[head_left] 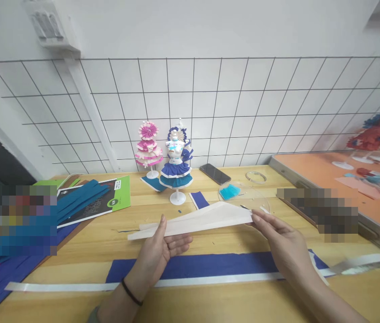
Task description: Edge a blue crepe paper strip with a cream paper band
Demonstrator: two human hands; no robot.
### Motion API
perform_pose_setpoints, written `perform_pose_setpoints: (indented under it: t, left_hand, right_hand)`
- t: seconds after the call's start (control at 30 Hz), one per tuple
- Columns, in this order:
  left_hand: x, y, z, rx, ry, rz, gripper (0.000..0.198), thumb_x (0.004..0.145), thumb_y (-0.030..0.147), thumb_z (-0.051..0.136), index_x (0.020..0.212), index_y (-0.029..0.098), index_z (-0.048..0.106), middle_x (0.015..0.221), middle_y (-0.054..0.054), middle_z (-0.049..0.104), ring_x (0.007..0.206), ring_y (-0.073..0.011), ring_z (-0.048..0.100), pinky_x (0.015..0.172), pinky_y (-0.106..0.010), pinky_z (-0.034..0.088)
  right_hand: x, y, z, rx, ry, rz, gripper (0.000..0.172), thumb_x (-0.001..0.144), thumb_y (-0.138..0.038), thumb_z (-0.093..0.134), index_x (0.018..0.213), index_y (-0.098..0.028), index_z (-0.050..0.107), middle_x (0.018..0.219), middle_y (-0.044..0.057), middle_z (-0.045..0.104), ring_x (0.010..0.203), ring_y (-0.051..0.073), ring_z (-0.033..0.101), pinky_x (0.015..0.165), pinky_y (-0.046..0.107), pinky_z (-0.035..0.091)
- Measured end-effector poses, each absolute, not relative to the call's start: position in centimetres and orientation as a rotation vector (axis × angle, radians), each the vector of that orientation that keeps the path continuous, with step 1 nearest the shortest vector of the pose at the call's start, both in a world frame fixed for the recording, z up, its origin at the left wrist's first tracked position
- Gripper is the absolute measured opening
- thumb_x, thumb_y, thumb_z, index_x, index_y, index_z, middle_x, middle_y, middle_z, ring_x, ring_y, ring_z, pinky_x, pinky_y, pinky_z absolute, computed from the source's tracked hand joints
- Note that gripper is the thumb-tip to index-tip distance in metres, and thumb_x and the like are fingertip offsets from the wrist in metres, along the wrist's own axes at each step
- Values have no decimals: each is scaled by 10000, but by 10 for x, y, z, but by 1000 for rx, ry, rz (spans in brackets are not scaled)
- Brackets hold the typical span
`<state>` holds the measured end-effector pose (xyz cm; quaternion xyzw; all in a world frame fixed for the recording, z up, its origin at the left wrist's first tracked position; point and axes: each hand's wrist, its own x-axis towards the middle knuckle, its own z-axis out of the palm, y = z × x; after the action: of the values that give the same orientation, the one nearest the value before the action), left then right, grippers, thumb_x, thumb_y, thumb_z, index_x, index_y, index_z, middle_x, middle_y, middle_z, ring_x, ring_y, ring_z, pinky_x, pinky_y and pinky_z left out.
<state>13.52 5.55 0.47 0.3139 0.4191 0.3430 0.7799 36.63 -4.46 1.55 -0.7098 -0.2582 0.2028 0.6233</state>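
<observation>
A long folded piece of white paper (206, 220) is held above the table between my hands. My left hand (158, 255), with a black band at its wrist, has its thumb over the paper's left part and its fingers beneath. At the other end, my right hand (280, 237) pinches the paper between thumb and fingertips. Below both hands lies a dark blue paper strip (220, 264), with a white strip (65, 287) along its near edge. Further back stands a small dress form (176, 168) in a blue and teal ruffled skirt.
A pink dress figure (149, 150) stands beside the blue one. Behind the paper are a phone (215, 174), light-blue folded paper (230, 192) and a clear disc. Blue paper strips (78, 204) lie over a green-and-black package (122, 193) at left. An orange board (328, 166) stands at right.
</observation>
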Motion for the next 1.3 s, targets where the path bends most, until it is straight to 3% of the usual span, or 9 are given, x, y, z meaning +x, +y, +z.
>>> perform_pose_setpoints:
  t: [0.13, 0.3, 0.37, 0.47, 0.57, 0.77, 1.03, 1.3]
  left_hand:
    - [135, 56, 4, 684, 904, 748, 532, 784, 522, 491, 984, 30, 523, 843, -243, 686, 749, -267, 670, 725, -372, 529]
    - [134, 58, 7, 709, 889, 703, 519, 801, 526, 454, 871, 28, 581, 886, -246, 674, 746, -242, 665, 678, -312, 535]
    - [131, 61, 7, 736, 945, 762, 472, 799, 514, 466, 814, 56, 579, 814, -214, 685, 685, -216, 662, 604, -280, 533]
    - [125, 70, 6, 788, 1027, 979, 330, 786, 459, 524, 775, 129, 526, 640, -99, 667, 569, -173, 638, 482, -236, 497]
    - [117, 79, 5, 858, 1012, 1135, 248, 771, 405, 567, 828, 186, 467, 648, -32, 654, 577, -170, 643, 471, -234, 490]
    - [107, 88, 6, 1031, 946, 1013, 432, 736, 372, 622, 1089, 210, 432, 680, -27, 665, 611, -178, 657, 505, -250, 504]
    - [103, 91, -1, 1090, 936, 909, 323, 601, 318, 749, 791, 109, 591, 701, -84, 695, 720, -181, 658, 595, -228, 519]
    - [102, 94, -2, 1088, 939, 920, 302, 599, 327, 748, 756, 124, 589, 694, -67, 700, 725, -178, 661, 591, -224, 518]
  right_hand:
    - [370, -42, 9, -1576, -520, 587, 410, 569, -411, 739, 888, -157, 701, 783, 62, 729, 930, 296, 621, 872, 363, 454]
    - [375, -41, 2, -1490, -486, 653, 413, 588, -415, 741, 911, -164, 683, 820, 48, 721, 905, 261, 636, 950, 373, 395]
    - [378, -40, 1, -1455, -465, 656, 404, 589, -397, 749, 915, -169, 679, 814, 34, 718, 877, 237, 645, 951, 353, 402]
    - [383, -39, -1, -1406, -435, 659, 384, 590, -375, 757, 908, -174, 676, 801, 11, 713, 811, 187, 659, 891, 284, 461]
    - [386, -38, -2, -1368, -404, 668, 352, 584, -342, 771, 879, -172, 680, 780, -1, 714, 758, 150, 665, 788, 193, 514]
    - [388, -37, -2, -1308, -348, 689, 326, 575, -296, 785, 857, -169, 685, 739, -5, 720, 723, 134, 674, 699, 130, 541]
    - [395, -35, -6, -1253, -296, 717, 337, 539, -257, 806, 840, -166, 686, 728, -7, 722, 697, 143, 681, 694, 150, 556]
    - [397, -33, -10, -1243, -314, 739, 347, 546, -260, 805, 854, -153, 684, 747, 0, 725, 718, 155, 683, 722, 164, 553]
